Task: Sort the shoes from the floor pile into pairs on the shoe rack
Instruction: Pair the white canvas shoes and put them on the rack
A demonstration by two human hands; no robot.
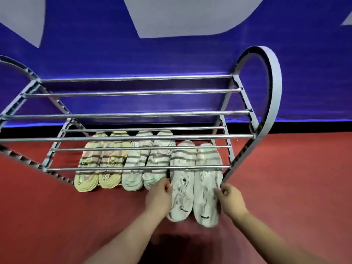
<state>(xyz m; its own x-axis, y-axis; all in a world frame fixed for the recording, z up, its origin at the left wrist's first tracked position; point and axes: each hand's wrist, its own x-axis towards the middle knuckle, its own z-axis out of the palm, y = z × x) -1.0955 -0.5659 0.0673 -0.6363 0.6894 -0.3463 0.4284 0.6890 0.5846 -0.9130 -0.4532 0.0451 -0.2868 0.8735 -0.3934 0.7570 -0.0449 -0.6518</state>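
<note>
White sneakers lie side by side, long axes running near to far. Left hand pinches their left edge, right hand their right edge.

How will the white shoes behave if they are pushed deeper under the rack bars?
Probably light: the left hand and right hand each pinch one of the white shoes by its side. Their low, long shape suggests they would slide, not roll or tip.

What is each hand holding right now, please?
Left hand: gripping the left white shoe.
Right hand: gripping the right white shoe.
</note>
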